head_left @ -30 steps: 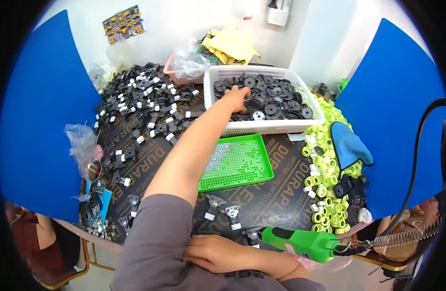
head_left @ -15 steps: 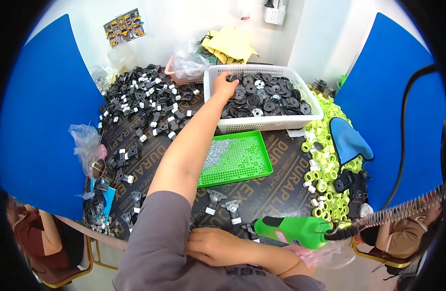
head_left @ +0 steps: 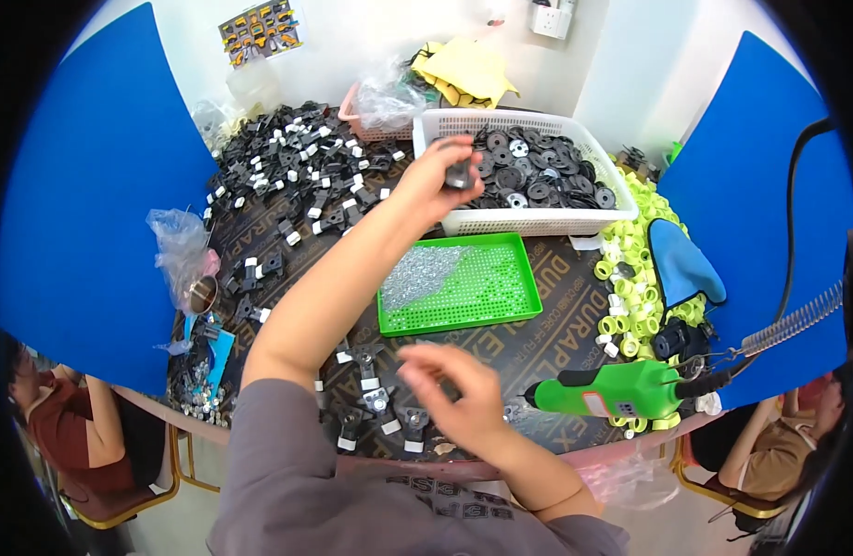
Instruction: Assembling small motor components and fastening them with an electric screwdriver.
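My left hand (head_left: 438, 176) is raised over the near left corner of a white basket (head_left: 538, 222), its fingers closed round black plastic discs (head_left: 459, 174). The basket holds a heap of similar black discs (head_left: 538, 176), a few with silvery centres. Lower down, my right hand (head_left: 459, 398) hovers over the near part of the table, fingers apart and slightly blurred; I see nothing held in it. Beside it lie several black brackets with white ends (head_left: 377, 400). A green tray (head_left: 464, 326) of small silvery screws (head_left: 422, 276) sits between my hands.
A green electric screwdriver (head_left: 612, 389) hangs at the right on a spring and cable. Yellow-green rings (head_left: 638, 306) and a blue cloth (head_left: 683, 264) lie along the right side. More black-and-white parts (head_left: 297, 167) are heaped far left. Blue panels (head_left: 102, 213) flank the table.
My left hand has lifted out of the basket toward me with black discs. My right hand has left my left arm and moved forward, opening. The view has shifted slightly; the screwdriver sways.
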`<act>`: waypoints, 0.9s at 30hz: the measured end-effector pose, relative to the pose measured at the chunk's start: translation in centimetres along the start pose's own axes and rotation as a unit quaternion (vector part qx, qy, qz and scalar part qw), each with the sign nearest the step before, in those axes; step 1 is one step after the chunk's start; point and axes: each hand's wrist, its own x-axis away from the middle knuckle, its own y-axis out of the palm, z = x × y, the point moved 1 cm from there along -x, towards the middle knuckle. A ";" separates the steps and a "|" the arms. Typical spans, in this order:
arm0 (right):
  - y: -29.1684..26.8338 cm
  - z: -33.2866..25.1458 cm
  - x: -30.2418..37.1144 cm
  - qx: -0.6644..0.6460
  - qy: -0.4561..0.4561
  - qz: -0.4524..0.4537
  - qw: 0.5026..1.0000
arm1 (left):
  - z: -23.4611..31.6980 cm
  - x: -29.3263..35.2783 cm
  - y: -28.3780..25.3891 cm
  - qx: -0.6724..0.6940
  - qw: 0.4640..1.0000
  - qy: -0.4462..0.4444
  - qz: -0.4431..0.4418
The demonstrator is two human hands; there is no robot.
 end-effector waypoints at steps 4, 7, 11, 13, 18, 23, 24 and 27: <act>0.5 1.1 -0.2 0.087 -0.060 0.098 0.990 | -1.2 11.9 -3.4 0.023 0.995 -0.075 0.056; 1.1 0.6 -0.1 0.197 -0.120 0.043 0.972 | -2.7 19.7 -3.6 -0.042 0.984 -0.105 0.135; 2.7 1.6 0.5 0.226 -0.167 -0.044 0.959 | -4.6 25.3 -4.2 -0.004 0.978 -0.141 0.153; 3.2 1.6 0.6 0.249 -0.187 -0.067 0.948 | -4.3 26.2 -4.7 0.008 0.972 -0.163 0.169; 3.6 1.7 0.0 0.232 -0.165 -0.034 0.958 | -3.5 26.6 -6.5 0.094 0.974 -0.162 0.127; 4.6 0.8 -0.8 0.251 -0.148 -0.038 0.956 | -2.6 26.6 -7.8 0.139 0.973 -0.153 0.097; 4.9 0.4 -1.1 0.265 -0.160 -0.056 0.949 | -2.3 26.8 -8.3 0.140 0.972 -0.161 0.093; 5.7 -1.0 -1.6 0.295 -0.181 -0.086 0.934 | -1.6 27.4 -8.8 0.144 0.969 -0.179 0.095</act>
